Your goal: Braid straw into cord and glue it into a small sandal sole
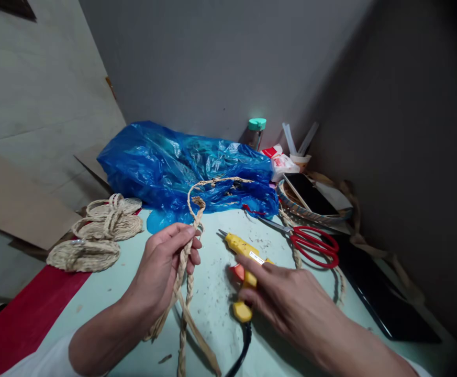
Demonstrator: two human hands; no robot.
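Note:
My left hand (164, 267) is closed around a tan braided straw cord (189, 209), pinching it just below a loop that arcs up over the blue bag; the cord's loose strands trail down past my wrist to the near edge. My right hand (287, 301) rests on a yellow glue gun (242, 248) lying on the pale green table (106, 293), fingers curled over its handle and orange trigger. The gun's nozzle points up and left, and its black cable runs off toward me.
A crumpled blue plastic bag (181, 165) lies at the back. Red-handled scissors (314, 243) lie right of the gun. Woven straw sandal soles (95, 235) stack at the left. A phone (309, 193), jar and cup crowd the back right corner against the walls.

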